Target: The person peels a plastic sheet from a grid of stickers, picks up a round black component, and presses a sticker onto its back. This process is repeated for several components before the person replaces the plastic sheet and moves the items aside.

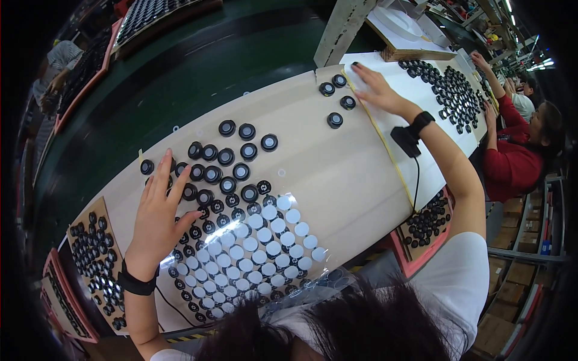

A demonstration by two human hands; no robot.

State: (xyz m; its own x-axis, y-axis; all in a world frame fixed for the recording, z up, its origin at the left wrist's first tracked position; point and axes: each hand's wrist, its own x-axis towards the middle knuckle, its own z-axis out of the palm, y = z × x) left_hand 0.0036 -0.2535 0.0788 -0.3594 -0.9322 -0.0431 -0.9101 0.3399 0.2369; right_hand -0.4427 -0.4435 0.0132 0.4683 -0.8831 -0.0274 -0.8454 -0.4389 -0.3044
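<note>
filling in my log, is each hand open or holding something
Left hand: open, fingers spread over black round parts.
Right hand: open, fingers extended; anything under it is hidden.

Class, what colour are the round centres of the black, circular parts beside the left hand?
Pale grey round centres, best seen in the head view.

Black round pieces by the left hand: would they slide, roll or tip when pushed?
The black round pieces would probably slide rather than tip: they look squat and sit flat on the pale table. Knocked on edge, one might roll, given its round outline. Those bunched beside the left hand would likely nudge neighbours.
</note>
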